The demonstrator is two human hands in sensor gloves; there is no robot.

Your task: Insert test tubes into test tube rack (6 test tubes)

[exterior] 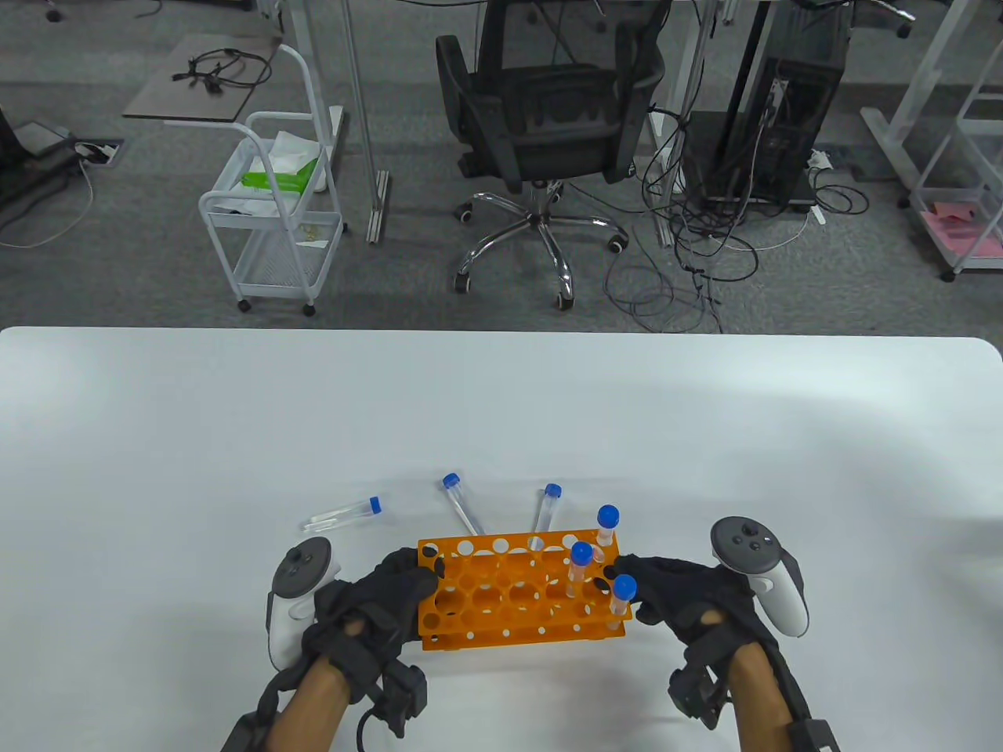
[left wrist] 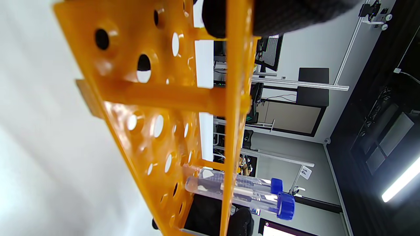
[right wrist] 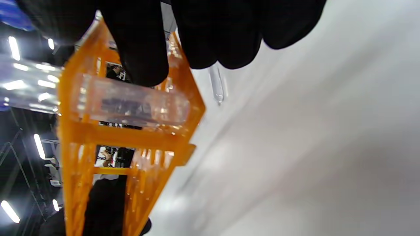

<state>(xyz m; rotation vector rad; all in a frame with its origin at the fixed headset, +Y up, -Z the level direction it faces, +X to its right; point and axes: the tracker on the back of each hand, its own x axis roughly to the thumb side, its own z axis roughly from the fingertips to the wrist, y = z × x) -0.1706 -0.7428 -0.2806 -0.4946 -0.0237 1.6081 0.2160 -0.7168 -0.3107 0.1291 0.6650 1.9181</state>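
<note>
An orange test tube rack (exterior: 509, 591) stands near the table's front edge. My left hand (exterior: 392, 591) grips its left end and my right hand (exterior: 654, 587) grips its right end. Three clear tubes with blue caps stand upright in the rack's right end: one at the back (exterior: 607, 525), one in the middle (exterior: 580, 565), one at the front (exterior: 623, 597). Three more blue-capped tubes lie on the table behind the rack: left (exterior: 345, 513), middle (exterior: 461, 505), right (exterior: 546, 507). The left wrist view shows the rack (left wrist: 157, 98) with tubes (left wrist: 242, 191) in it. The right wrist view shows my fingers (right wrist: 144, 49) on the rack (right wrist: 98, 137).
The white table (exterior: 501, 407) stretches wide around the rack. Beyond its far edge stand an office chair (exterior: 541, 125), a white cart (exterior: 274, 211) and cables on the floor.
</note>
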